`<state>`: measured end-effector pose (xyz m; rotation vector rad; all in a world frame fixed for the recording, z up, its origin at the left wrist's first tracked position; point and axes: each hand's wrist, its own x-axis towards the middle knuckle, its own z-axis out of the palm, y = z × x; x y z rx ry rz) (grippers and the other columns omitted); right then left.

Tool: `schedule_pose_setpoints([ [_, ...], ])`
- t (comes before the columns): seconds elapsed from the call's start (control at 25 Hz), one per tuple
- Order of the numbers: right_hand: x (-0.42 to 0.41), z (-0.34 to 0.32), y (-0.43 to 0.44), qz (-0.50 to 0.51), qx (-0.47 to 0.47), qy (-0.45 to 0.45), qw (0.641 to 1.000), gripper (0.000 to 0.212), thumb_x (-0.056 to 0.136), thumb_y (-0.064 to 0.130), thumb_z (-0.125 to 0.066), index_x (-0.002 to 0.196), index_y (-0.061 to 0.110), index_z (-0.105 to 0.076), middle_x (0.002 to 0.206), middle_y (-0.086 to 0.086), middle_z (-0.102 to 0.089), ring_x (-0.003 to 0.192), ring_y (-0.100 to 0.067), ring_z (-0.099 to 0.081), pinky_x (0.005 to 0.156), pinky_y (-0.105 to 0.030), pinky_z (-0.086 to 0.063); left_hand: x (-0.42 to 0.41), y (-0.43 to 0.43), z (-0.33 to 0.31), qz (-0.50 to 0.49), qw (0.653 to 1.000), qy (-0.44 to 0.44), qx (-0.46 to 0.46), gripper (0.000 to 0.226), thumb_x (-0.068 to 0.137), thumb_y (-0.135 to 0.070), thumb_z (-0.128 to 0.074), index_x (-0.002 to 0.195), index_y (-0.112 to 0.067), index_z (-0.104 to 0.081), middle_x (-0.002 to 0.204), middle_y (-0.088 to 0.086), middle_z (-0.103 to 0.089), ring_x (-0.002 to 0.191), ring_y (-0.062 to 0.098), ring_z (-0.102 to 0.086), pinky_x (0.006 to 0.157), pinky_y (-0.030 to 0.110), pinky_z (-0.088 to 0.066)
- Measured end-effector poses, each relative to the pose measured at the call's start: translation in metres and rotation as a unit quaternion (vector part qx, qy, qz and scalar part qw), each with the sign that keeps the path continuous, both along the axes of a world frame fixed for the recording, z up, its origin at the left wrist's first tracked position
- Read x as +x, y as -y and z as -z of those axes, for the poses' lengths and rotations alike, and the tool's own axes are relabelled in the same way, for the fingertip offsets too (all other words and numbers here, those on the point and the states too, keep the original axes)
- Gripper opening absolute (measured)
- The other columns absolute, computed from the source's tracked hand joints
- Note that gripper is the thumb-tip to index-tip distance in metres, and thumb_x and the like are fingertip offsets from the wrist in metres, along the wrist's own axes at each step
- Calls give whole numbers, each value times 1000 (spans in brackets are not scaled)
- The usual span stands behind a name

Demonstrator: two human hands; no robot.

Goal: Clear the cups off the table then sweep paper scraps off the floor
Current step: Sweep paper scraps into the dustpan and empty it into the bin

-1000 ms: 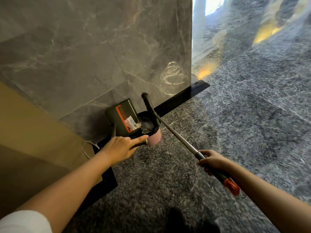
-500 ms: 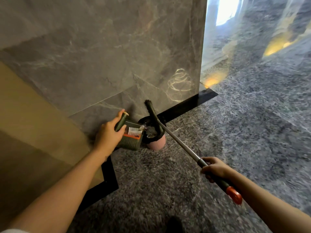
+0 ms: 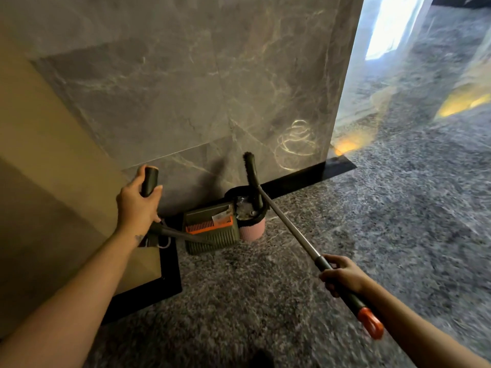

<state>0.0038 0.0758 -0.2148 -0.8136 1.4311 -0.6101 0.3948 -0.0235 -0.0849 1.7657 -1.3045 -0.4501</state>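
Paper scraps (image 3: 221, 215) (small, pale, crumpled) are lying in the ribbed olive dustpan (image 3: 212, 235) with its orange comb, which is tilting against the left side of the pink, black-lined bin (image 3: 252, 231). The left hand (image 3: 136, 205) is clenching the dustpan's round dark handle; the right hand (image 3: 342, 274) is grasping the broom (image 3: 289, 232) by its metal pole, with the dark head leaning over the bin.

Tight corner under the marble wall (image 3: 212, 88); open floor (image 3: 385, 235) near and right.
The dustpan (image 3: 212, 235) and pink bin (image 3: 252, 231) sit touching at the floor's far edge against the wall, and a tan panel (image 3: 53, 181) closes the left. The broom shaft (image 3: 289, 224) slants from the bin's mouth to the right hand (image 3: 342, 274), barring the right; the dustpan handle (image 3: 149, 181), gripped by the left hand (image 3: 136, 205), rises on the left. Between them the near side lies open.
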Motion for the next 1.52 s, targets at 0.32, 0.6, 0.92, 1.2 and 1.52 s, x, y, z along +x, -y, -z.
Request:
schedule_pose_setpoints([
  [0.32, 17, 5, 33, -9, 3, 20, 1000, 44, 83, -17, -50, 120, 8, -50, 56, -11, -50, 32, -13, -48, 32, -20, -40, 29, -22, -15, -36, 997, -63, -27, 58, 90, -12, -63, 142, -27, -42, 67, 9, -54, 30, 14, -46, 35, 25, -46],
  [0.6, 51, 44, 58, -57, 43, -31, 997, 35, 84, -15, -49, 116, -1, -51, 65, -15, -51, 32, -13, -50, 33, -20, -42, 32, -45, -22, -50, 998, -18, -39, 57, 87, -15, -66, 137, -35, -45, 91, 14, -67, 31, 9, -48, 34, 27, -49],
  [0.92, 40, 35, 45, -60, 19, -52, 997, 54, 83, -14, -54, 134, 2, -46, 65, -14, -54, 35, -15, -51, 35, -22, -42, 16, -45, -15, 26, 999, 36, -17, 61, 88, -14, -65, 139, -36, -42, 118, -13, -54, 45, 10, -56, 35, 22, -48],
  [1.2, -4, 3, 17, -50, -16, -65, 996, 63, 83, -14, -54, 140, 11, -42, 63, -13, -55, 37, -16, -50, 36, -22, -42, -17, -2, -19, 74, 995, 63, 10, 60, 89, -18, -64, 141, -33, -40, 108, 1, -57, 65, 23, -61, 41, 33, -55],
  [1.52, -25, 19, -8, -22, 10, -73, 997, 64, 84, -14, -53, 141, 10, -39, 63, -12, -54, 35, -15, -50, 34, -20, -41, -84, 23, -25, 201, 958, 200, 48, 61, 91, -21, -60, 144, -35, -34, 106, 18, -65, 88, 35, -62, 75, 46, -55],
])
